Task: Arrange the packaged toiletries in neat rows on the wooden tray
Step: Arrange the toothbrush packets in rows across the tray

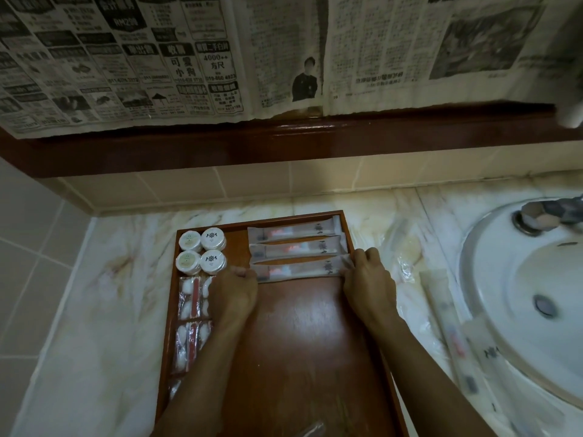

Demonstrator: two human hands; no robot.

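Note:
A wooden tray (pixel 293 342) lies on the marble counter. Three long toothbrush packets lie in a row at its far right: the top packet (pixel 293 232), the middle packet (pixel 296 248) and the nearest packet (pixel 299 270). My left hand (pixel 233 293) pinches the nearest packet's left end, and my right hand (pixel 367 279) pinches its right end. Round white soap packs (pixel 202 251) sit in a two-by-two block at the far left. Clear vanity packets (pixel 192 298) with cotton balls lie below them along the left edge, partly hidden by my left arm.
A white sink (pixel 520 294) with a tap (pixel 542 212) fills the right side. More long packets (pixel 454 326) and a clear wrapped item (pixel 407 266) lie on the counter between tray and sink. Newspaper (pixel 189 58) covers the mirror above a dark wooden ledge (pixel 284 143).

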